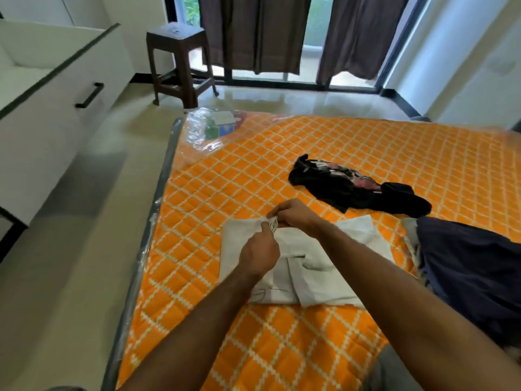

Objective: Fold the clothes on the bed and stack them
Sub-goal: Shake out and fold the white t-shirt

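Daylight came in thru glass doors (315,38) at far end, between dark curtains (253,32); room bright overall. Strong sheen on polished floor (282,97) below doors. Glare patches on clear plastic wrap (203,131) at mattress (253,170) corner, washing out detail there. Shadows soft, no hard edges. Wide-angle warp evident: cabinet (56,108) at left bowed, walls leaned at frame edges. Slight softness/motion blur across pic, worst toward margins.

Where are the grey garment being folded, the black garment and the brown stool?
grey garment (318,280): head view, flat middle panel near the pocket.
black garment (342,190): head view, dark crumpled middle on the mattress.
brown stool (176,32): head view, seat top.
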